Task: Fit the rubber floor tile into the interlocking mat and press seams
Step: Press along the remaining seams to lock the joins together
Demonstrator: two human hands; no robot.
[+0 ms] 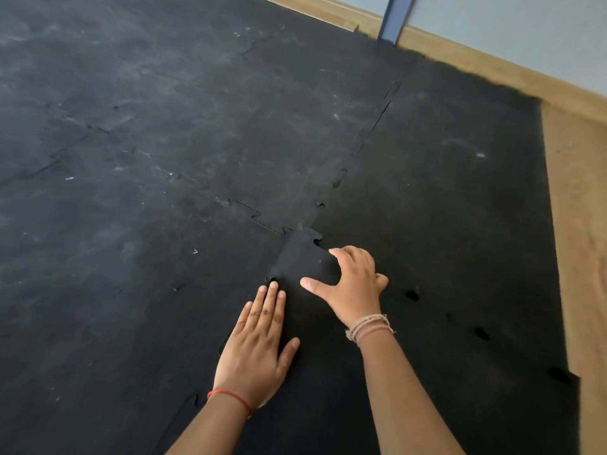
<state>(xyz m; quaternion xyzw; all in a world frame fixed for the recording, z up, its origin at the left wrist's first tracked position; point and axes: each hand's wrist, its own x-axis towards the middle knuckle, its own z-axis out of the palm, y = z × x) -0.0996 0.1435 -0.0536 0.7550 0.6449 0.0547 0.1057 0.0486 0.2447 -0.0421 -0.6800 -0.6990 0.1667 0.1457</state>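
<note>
A black rubber floor tile lies under my arms at the lower middle, its far corner raised slightly above the interlocking mat. My right hand grips that raised corner, thumb on top and fingers curled over its right edge. My left hand rests flat with fingers together on the tile's left seam, fingertips near a jigsaw tab. The puzzle-shaped seams of the dusty mat run off to the left and up to the far side.
Another black tile lies to the right, with notches along its near edge. Bare wooden floor borders the mat on the right and at the back. A blue-grey post stands by the far wall.
</note>
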